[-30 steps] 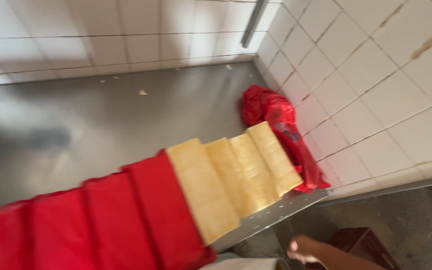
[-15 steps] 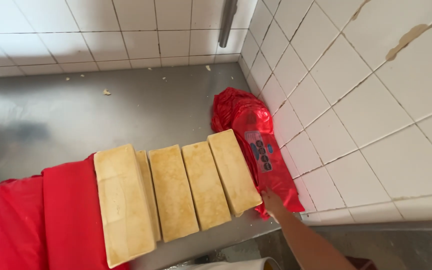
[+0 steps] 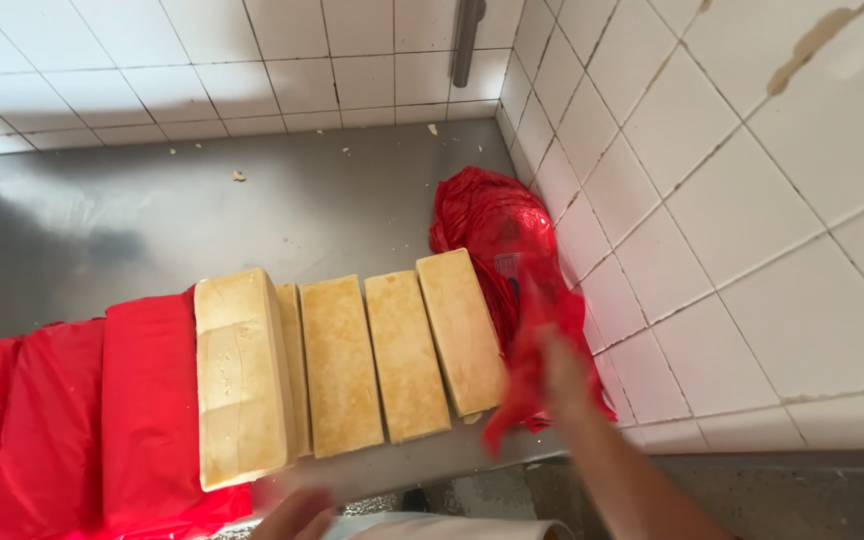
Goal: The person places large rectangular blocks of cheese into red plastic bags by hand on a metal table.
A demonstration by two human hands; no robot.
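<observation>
Red plastic bag [image 3: 512,300] is now gripped by our right hand [image 3: 562,375], newly arrived; left hand [image 3: 297,512] looks empty, grip unclear.

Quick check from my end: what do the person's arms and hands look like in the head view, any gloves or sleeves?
Both hands are bare, no gloves. The right hand is motion-blurred; its forearm is bare, with no sleeve, watch or band visible. Only part of the left hand shows at the bottom edge.
</observation>
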